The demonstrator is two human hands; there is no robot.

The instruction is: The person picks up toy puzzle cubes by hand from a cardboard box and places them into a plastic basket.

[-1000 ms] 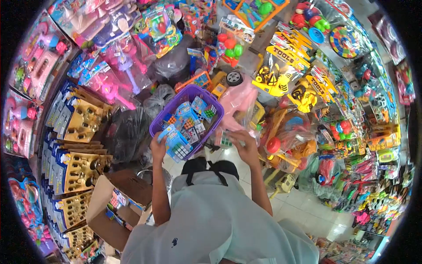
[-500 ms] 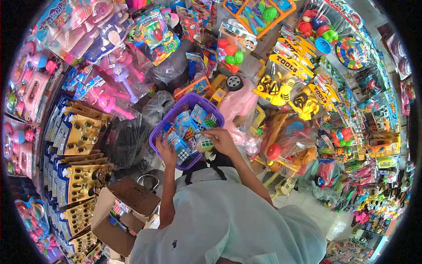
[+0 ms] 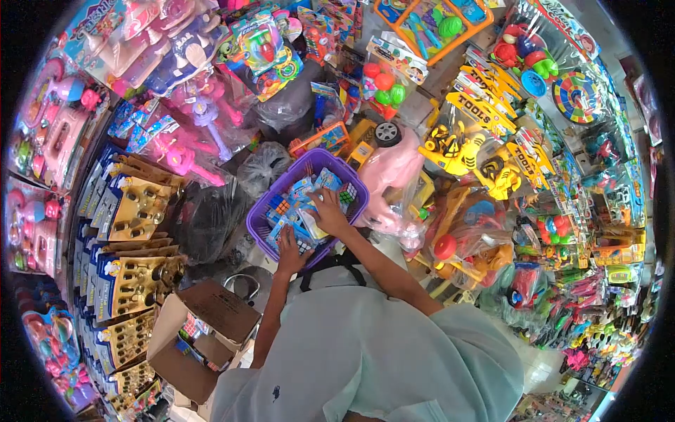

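A purple plastic basket [image 3: 363, 191] stands in front of me, holding several packaged puzzle cubes on blue cards [image 3: 280, 205]. My left hand [image 3: 290, 254] reaches over the near left part of the basket, fingers spread on the packs beside a cube with white squares [image 3: 304, 246]. Inside the basket, on the right, my right hand [image 3: 329, 214] lies over the packs with its fingers apart. A clear-wrapped pack with a whitish, yellowish face [image 3: 313, 225] rests below its thumb, partly covered. Another colourful cube [image 3: 347, 193] shows near the right wall.
An open cardboard box [image 3: 214, 309] with more cubes stands at lower left. Gold-coloured carded sets [image 3: 144, 281] line the left side. A pink wrapped toy [image 3: 394, 179] and yellow tool packs [image 3: 457, 144] lie to the right. Black plastic wrapping [image 3: 204, 221] sits left of the basket.
My right hand has moved farther into the basket from the near right rim, where it pinched a wrapped cube. My left hand has shifted from the left rim onto the packs.
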